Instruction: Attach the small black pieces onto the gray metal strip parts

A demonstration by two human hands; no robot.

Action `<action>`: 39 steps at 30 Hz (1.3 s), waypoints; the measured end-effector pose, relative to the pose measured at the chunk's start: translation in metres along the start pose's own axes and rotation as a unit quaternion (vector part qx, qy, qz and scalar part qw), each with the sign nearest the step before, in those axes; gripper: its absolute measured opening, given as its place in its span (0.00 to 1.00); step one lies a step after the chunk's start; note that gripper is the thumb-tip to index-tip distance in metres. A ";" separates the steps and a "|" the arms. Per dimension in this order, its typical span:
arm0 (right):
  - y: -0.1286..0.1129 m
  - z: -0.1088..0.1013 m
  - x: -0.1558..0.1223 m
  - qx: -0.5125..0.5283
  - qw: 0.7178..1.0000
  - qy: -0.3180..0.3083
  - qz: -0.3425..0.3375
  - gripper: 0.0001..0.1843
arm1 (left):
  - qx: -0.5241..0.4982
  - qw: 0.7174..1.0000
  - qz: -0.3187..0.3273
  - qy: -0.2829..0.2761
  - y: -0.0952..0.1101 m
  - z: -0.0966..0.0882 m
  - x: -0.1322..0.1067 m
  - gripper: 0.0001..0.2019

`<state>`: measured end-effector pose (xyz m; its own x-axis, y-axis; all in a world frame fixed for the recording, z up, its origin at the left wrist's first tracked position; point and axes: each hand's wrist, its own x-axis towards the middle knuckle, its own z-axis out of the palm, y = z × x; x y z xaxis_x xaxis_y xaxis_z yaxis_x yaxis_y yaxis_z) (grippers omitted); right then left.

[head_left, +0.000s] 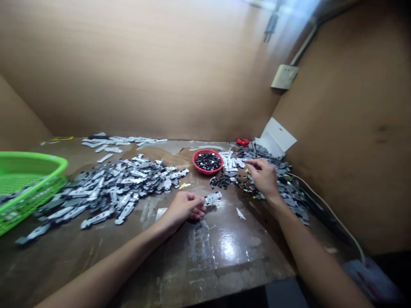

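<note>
White car-shaped piece (213,197) is pinched in the grip of the left hand (186,206), on the near side of the red bowl (208,172), where small black parts (207,161) are held. To the bowl's right, the right hand (265,175) is poised beside loose white pieces (231,162); whether anything is gripped cannot be told. To the bowl's left, grey-white pieces (118,188) are heaped on the worktop (150,269).

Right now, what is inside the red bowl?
Small black parts, some showing pale spots, lie heaped in the red bowl. The top layer covers the bowl's bottom, so anything underneath cannot be seen.
</note>
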<state>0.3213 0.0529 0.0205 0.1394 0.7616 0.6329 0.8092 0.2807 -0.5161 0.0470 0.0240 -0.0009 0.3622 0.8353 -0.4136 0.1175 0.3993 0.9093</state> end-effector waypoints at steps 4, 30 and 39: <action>0.055 -0.017 0.014 -0.141 0.985 -0.052 0.081 0.13 | 0.003 1.000 -0.002 -0.010 0.001 0.000 0.000 0.15; 0.016 0.026 0.036 -0.099 0.972 -0.205 -0.062 0.11 | -0.012 1.000 0.012 -0.005 0.000 0.000 0.000 0.15; -0.037 0.021 -0.007 0.384 0.876 -0.227 0.183 0.16 | -0.003 1.000 0.009 -0.003 -0.001 0.000 0.001 0.13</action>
<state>0.2780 0.0498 0.0234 -0.0728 0.9877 0.1385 0.1103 0.1460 -0.9831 0.0472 0.0242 -0.0017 0.3702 0.8403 -0.3960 0.1053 0.3855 0.9167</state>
